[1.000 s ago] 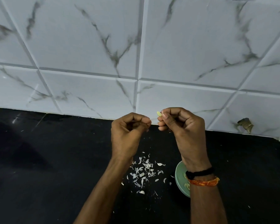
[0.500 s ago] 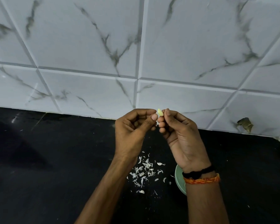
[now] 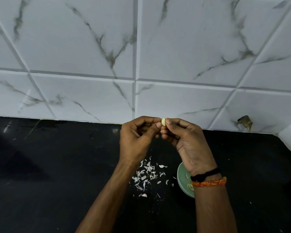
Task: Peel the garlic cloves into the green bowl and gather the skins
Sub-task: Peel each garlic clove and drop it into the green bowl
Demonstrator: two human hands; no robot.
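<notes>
Pinching garlic clove [image 3: 163, 122] between fingertips of left hand [image 3: 136, 140] and right hand [image 3: 188, 145], above black counter [image 3: 57, 165] near back edge; skins [image 3: 146, 175] lying beside green bowl [image 3: 181, 179].

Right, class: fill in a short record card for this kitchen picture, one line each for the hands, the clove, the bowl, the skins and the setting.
left hand: pinches the garlic clove
right hand: pinches the same clove
garlic clove: pale, raised between both hands' fingertips
green bowl: on counter, partly behind right wrist, holds a few cloves
skins: scattered on counter, left of bowl
counter: black
wall: white marbled tiles
</notes>
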